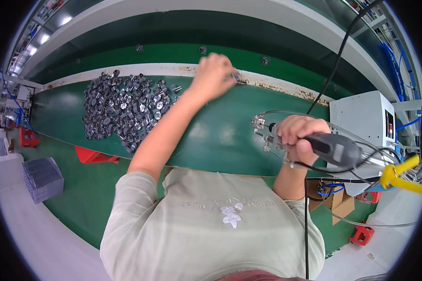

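Observation:
My right hand (pixel 301 136) is wrapped round a black power screwdriver (pixel 335 149), held level above the right part of the green bench (pixel 215 136). The tool's metal head (pixel 259 122) points left, with a clear tube running along it. Over the bench's far edge, my left hand (pixel 213 77) is blurred by motion, its fingers curled. A small black-and-silver part (pixel 236 76) shows at its fingertips, too smeared for its kind to be told. Left of that forearm lies a heap of similar small parts (pixel 122 105), with a few loose ones along its right side.
Past a pale, worn ledge (pixel 276 85), several single parts sit spaced out on a green strip (pixel 171 51). A white box-shaped machine (pixel 358 119) stands at the right. Black cable (pixel 344 49) hangs down beside the screwdriver. Red stools (pixel 94 155) and a cardboard box (pixel 340 201) are below the bench.

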The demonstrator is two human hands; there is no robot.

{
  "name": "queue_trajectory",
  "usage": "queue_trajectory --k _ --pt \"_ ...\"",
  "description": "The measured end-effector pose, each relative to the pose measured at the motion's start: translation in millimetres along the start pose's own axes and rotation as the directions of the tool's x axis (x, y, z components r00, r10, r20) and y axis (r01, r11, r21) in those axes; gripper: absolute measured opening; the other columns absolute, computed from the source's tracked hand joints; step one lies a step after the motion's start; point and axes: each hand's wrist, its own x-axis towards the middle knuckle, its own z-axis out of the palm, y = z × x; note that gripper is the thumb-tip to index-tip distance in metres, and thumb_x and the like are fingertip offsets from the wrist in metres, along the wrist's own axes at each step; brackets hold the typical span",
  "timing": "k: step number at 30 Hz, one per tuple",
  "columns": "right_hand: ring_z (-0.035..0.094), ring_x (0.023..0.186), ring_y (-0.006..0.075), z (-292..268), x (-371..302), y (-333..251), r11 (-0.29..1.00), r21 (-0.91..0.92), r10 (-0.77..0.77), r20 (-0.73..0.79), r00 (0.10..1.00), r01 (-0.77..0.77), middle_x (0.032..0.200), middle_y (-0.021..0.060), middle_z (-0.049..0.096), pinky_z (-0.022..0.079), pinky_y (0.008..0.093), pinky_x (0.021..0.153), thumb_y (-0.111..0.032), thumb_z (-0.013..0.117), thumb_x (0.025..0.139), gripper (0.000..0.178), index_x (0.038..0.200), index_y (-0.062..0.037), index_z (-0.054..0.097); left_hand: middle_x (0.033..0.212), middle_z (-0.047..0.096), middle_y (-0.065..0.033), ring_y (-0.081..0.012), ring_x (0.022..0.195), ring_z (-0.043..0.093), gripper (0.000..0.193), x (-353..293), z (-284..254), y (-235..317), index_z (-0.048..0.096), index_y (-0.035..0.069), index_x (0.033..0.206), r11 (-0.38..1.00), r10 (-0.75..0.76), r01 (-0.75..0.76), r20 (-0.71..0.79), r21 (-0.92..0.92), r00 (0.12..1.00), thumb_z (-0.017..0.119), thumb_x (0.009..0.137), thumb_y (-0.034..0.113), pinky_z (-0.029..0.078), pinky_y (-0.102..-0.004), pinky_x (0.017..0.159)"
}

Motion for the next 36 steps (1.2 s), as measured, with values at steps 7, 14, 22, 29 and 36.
queue_trajectory --k 7,14,22,29,36 --pt "0.062 0.062 0.0183 -9 -13 20 0.996 -0.065 0.051 -0.071 0.996 -0.056 0.07 0.0086 0.063 0.053 0.0326 0.058 0.002 0.082 0.077 0.028 0.09 -0.0009 0.057 0.147 0.048 -0.0173 -0.0377 0.137 0.045 0.063 44 28 -112 0.057 0.013 0.141 0.835 -0.521 0.488 0.082 0.252 0.849 0.072 0.085 0.037 0.039 -0.0529 0.111" --pt "0.062 0.062 0.0181 -22 -28 16 0.978 -0.203 0.032 -0.06 0.998 -0.044 0.07 0.0095 0.064 0.054 0.0326 0.059 0.002 0.082 0.077 0.028 0.091 -0.0013 0.058 0.107 0.065 -0.0201 -0.0366 0.106 0.064 0.03 32 20 -107 0.069 0.002 0.104 0.931 -0.364 0.365 0.157 0.029 0.918 0.073 0.083 0.022 0.051 -0.0418 0.095" --pt "0.062 0.062 0.0184 -8 -19 25 0.989 -0.132 0.053 -0.06 0.997 -0.061 0.07 0.0094 0.064 0.054 0.0325 0.059 0.001 0.083 0.077 0.029 0.092 -0.0015 0.058 0.129 0.054 -0.022 -0.0386 0.111 0.063 0.057 93 78 -33 0.056 0.01 0.138 0.976 -0.007 0.045 0.173 -0.214 0.985 0.073 0.085 0.023 0.052 -0.0445 0.099" --pt "0.062 0.061 0.0198 -11 -26 21 0.988 -0.149 0.029 -0.056 0.998 -0.037 0.069 0.0088 0.063 0.054 0.0336 0.058 0.002 0.081 0.077 0.027 0.092 -0.0002 0.059 0.116 0.059 -0.013 -0.0353 0.105 0.064 0.029 97 71 -31 0.065 0.009 0.121 0.983 0.055 0.009 0.339 -0.184 0.939 0.067 0.094 0.018 0.052 -0.0459 0.09" --pt "0.057 0.061 0.0214 -14 -31 11 0.997 -0.071 -0.002 -0.068 0.998 -0.003 0.071 0.0096 0.059 0.052 0.037 0.06 0.004 0.076 0.081 0.026 0.097 0.0005 0.056 0.107 0.058 -0.0156 -0.0379 0.095 0.066 0.026 -36 -14 32 0.063 0.006 0.114 0.976 0.066 -0.005 0.278 -0.216 0.958 0.068 0.091 0.018 0.054 -0.0477 0.081"
